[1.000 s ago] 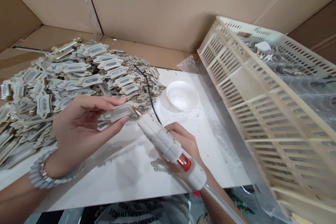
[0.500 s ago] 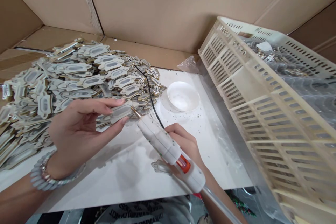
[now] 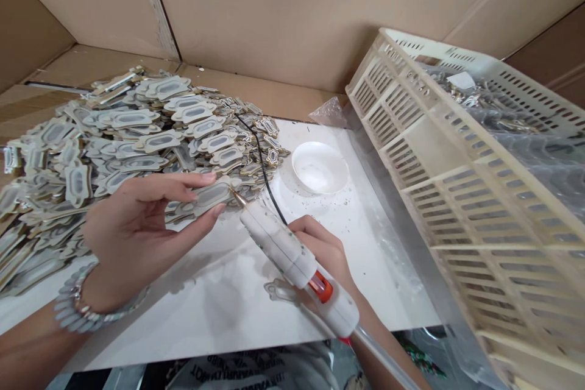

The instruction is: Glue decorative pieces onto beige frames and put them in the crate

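My left hand [image 3: 137,225] pinches a flat card piece [image 3: 208,195] with a grey oval middle, thumb below and fingers on top. My right hand [image 3: 326,253] is wrapped round a white glue gun [image 3: 292,256] with an orange trigger part. The gun's metal tip [image 3: 236,196] touches the right end of the card piece. A big heap of the same card pieces [image 3: 114,134] lies at the left, behind my left hand. A black cord [image 3: 261,161] runs from the heap towards the gun.
A small white dish [image 3: 320,167] sits on the white board [image 3: 228,298]. A cream slatted plastic crate [image 3: 457,183] lined with clear plastic stands at the right. Cardboard walls [image 3: 274,12] close off the back. One loose card outline [image 3: 278,289] lies under the gun.
Almost nothing has changed. Both hands and the glue gun shifted very slightly upward, with the tip staying on the card piece.
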A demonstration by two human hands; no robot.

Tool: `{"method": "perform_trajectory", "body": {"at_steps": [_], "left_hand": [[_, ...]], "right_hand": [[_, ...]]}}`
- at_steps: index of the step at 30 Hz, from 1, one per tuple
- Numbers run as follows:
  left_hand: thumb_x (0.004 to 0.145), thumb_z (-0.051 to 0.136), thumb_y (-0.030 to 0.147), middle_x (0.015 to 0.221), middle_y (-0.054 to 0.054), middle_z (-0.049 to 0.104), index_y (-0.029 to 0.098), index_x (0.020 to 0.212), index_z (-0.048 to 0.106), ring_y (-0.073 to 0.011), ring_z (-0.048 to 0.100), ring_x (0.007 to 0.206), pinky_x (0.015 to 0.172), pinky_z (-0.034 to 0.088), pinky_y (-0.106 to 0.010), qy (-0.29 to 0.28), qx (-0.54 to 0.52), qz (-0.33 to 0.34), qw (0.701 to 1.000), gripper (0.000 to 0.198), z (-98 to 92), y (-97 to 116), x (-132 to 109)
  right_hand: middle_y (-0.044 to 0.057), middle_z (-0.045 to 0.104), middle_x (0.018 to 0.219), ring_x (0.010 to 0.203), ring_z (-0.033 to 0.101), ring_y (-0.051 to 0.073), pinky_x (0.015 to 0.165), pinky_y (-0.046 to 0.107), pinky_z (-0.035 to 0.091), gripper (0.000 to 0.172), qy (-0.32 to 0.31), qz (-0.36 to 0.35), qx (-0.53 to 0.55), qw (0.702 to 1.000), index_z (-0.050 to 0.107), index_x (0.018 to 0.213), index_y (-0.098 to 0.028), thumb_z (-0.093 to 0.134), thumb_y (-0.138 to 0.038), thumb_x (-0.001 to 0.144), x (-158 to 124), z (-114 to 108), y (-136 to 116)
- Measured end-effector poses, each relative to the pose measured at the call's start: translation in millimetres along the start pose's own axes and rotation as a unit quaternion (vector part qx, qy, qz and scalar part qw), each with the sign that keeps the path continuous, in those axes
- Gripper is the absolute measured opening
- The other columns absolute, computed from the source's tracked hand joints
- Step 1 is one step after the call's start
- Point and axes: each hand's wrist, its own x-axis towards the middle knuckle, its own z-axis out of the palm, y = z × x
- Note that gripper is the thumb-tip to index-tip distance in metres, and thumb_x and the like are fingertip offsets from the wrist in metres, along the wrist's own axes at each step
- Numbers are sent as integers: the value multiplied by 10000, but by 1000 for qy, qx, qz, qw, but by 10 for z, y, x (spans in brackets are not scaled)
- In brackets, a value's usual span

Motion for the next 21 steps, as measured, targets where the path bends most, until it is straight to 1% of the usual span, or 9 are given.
{"method": "perform_trajectory", "body": {"at_steps": [5,8,10,14,17,19,21], "left_hand": [[733,788,149,876,-45,733,226,754,546,-229,751,890,819,666,-387,12,1,-13,1000,255,10,-11,-4],[744,773,144,884,-46,728,231,767,537,-236,751,889,800,668,-395,16,-6,2,1000,253,-11,-4,3],[738,778,138,871,-44,730,233,791,548,-237,753,880,781,669,-386,1,-16,13,1000,254,-25,2,5],[718,796,127,830,-23,711,231,830,569,-218,754,847,759,663,-345,-22,-45,21,999,273,-21,-38,7],[691,818,135,839,-17,690,219,874,579,-217,749,836,761,649,-351,5,-64,43,997,313,-12,-147,63],[677,834,166,820,-11,676,203,885,592,-220,742,836,762,628,-357,44,-32,66,996,321,-28,-244,148],[680,843,210,822,-6,655,187,899,597,-221,729,872,785,598,-362,92,19,57,994,330,-70,-345,261]], "right_hand": [[-3,565,813,641,546,114,566,231,436,156,-1,-1,-17,1000,550,653,-206,551,-79,744,3,2,20],[-9,570,810,618,537,112,546,236,425,184,13,19,-17,1000,547,641,-207,568,-47,731,-8,17,59],[-10,576,818,606,530,110,540,242,421,192,29,35,-9,999,547,651,-209,591,-55,758,-13,27,69],[-3,552,792,593,515,126,523,264,403,208,71,61,-25,995,500,670,-220,612,-150,831,6,13,1],[2,555,788,612,533,145,515,276,394,208,91,66,-29,993,473,692,-232,625,-200,831,36,-14,-78],[5,567,802,647,560,157,530,282,403,208,95,63,-24,993,459,700,-237,629,-198,815,48,-28,-112],[7,566,807,663,570,161,538,286,406,211,94,57,-21,994,450,703,-239,627,-192,808,51,-34,-128]]}}
